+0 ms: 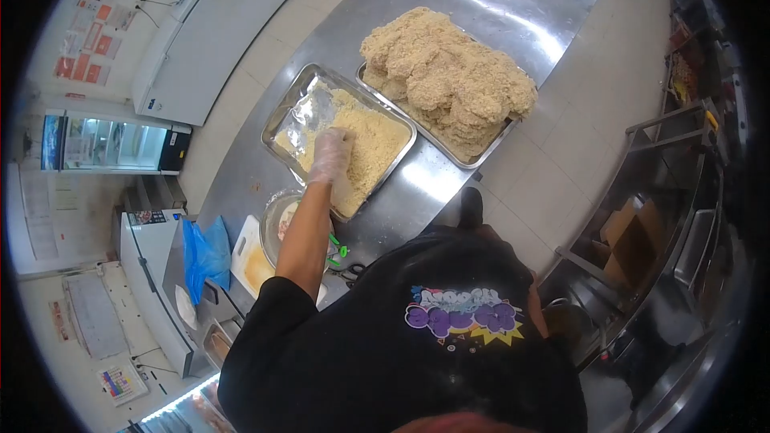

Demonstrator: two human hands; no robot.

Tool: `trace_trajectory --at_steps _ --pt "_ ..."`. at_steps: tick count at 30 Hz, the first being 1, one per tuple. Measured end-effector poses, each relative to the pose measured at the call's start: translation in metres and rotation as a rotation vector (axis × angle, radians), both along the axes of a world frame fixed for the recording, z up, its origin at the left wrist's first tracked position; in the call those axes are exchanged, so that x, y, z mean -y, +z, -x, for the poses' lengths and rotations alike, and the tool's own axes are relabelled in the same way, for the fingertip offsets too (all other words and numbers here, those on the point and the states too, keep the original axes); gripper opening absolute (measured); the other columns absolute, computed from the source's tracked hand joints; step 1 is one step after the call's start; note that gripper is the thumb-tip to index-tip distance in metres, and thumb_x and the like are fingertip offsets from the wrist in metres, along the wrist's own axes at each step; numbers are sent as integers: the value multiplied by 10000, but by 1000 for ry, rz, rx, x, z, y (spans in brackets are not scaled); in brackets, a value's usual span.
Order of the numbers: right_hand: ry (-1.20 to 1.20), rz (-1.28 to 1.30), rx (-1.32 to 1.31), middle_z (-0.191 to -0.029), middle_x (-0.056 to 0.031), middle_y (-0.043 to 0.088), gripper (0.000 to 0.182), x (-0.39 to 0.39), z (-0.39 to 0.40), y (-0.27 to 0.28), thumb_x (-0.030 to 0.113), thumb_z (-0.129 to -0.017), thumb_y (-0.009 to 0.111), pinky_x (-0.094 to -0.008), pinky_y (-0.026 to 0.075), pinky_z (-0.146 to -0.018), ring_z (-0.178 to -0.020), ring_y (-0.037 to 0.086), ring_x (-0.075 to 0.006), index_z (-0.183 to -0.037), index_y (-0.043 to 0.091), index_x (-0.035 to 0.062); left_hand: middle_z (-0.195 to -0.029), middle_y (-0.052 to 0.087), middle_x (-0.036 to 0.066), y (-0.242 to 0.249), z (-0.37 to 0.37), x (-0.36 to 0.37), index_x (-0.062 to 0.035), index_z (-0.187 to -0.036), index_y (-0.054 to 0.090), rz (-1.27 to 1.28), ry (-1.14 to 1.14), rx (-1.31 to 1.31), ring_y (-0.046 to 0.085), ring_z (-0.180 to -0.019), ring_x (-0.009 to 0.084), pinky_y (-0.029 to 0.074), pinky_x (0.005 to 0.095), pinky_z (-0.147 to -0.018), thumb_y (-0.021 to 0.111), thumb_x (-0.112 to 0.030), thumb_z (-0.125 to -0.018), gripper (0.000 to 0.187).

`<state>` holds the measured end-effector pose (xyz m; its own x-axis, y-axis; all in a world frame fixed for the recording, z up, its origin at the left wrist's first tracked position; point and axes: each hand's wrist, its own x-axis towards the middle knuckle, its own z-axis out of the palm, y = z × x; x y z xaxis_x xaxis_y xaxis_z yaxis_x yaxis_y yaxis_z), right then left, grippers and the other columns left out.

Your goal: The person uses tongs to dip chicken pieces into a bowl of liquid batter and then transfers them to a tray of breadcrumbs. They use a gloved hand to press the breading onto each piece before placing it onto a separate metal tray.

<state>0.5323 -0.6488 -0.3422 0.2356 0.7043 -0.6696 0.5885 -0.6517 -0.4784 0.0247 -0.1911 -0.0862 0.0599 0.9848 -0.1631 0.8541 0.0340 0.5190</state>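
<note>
nearest the camera is the person's black shirt point(417, 345) with a bright printed logo, filling the lower frame. only one hand shows; by how the arm leaves the shoulder it looks like the left, though the view makes that uncertain. the other hand is out of view.

beside the forearm a bowl point(277, 228) sits on the steel counter point(425, 184), with a white cutting board point(250, 261), green-handled scissors point(341, 252) and a blue bag point(205, 252) close by.

the bare arm stretches straight forward, and the left hand point(330, 156), in a thin clear glove, presses palm-down into the crumb tray point(281, 124). the fingers look bunched together, tips buried in the breadcrumbs point(373, 148); whether they clamp a piece underneath i cannot tell.

the crumbs are light, loose and dry and would spill from a careless grasp; a coated piece is likely soft and limp, its crust easily rubbed off, so it is best lifted from below with spread fingers.

just beyond, touching that tray, a second tray point(481, 156) carries a tall heap of breaded cutlets point(445, 76).
</note>
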Motion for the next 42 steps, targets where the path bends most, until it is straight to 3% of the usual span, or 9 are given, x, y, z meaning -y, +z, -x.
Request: trace_trajectory --at_steps 4,6,13,15,18,24,30,37,42 --pt "-45 -17 -19 -841 -179 746 264 -7 6 4 208 -899 659 -459 544 -710 -774 710 -312 -873 742 -41 -959 768 211 13 0 -4 -75 -1023 793 -129 203 -75 731 -941 393 566 437 -853 741 -275 -848 270" --pt "-57 -24 -25 -839 -177 746 263 -6 6 1 207 -898 660 -458 544 -708 -772 710 -310 -873 742 -42 -1067 768 231 10 -1 1 -60 -1079 781 37 187 -419 731 -1022 413 566 465 -907 754 -361 -836 388" --pt "-55 -21 -42 -833 -173 745 261 -5 4 0 202 -897 662 -454 542 -703 -764 707 -301 -872 741 -45 -1135 752 251 30 8 -6 -17 -1195 726 229 32 -359 729 -1069 398 565 456 -916 803 -457 -840 571" --pt "-54 -17 -43 -831 -172 745 260 -5 4 0 201 -897 663 -453 542 -701 -761 707 -299 -872 741 -46 -993 750 166 34 2 1 -13 -1141 725 -7 250 -59 714 -916 293 557 417 -817 821 -235 -838 387" --pt "-46 -12 -44 -828 -170 744 259 -4 4 0 199 -896 664 -451 542 -699 -758 706 -295 -872 741 -47 -1007 749 211 28 7 3 17 -1117 720 101 373 439 722 -934 353 559 438 -851 864 -242 -819 420" --pt "-55 -16 -59 -822 -167 743 257 -10 5 4 195 -895 667 -447 541 -694 -751 704 -287 -871 741 -50 -969 752 196 -6 41 -12 -12 -1141 734 148 293 270 724 -913 330 550 405 -851 855 -240 -827 406" --pt "-85 -13 -77 -816 -163 742 255 -11 8 4 191 -894 669 -444 540 -689 -744 702 -280 -871 741 -52 -952 762 165 95 -6 17 -86 -1087 772 -147 67 -126 730 -909 313 549 399 -818 788 -132 -830 262" --pt "-141 -31 -133 -810 -159 741 252 -18 13 3 187 -893 672 -439 539 -683 -736 699 -271 -870 741 -55 -898 751 146 63 24 19 -111 -1035 780 -462 52 67 727 -876 316 548 409 -784 709 2 -800 270" --pt "-280 -78 -258 -805 -156 741 251 -31 20 20 183 -892 674 -436 538 -679 -731 698 -265 -870 741 -57 -876 745 126 84 13 17 -110 -969 759 -521 -171 -157 725 -843 337 558 421 -769 702 28 -775 245"
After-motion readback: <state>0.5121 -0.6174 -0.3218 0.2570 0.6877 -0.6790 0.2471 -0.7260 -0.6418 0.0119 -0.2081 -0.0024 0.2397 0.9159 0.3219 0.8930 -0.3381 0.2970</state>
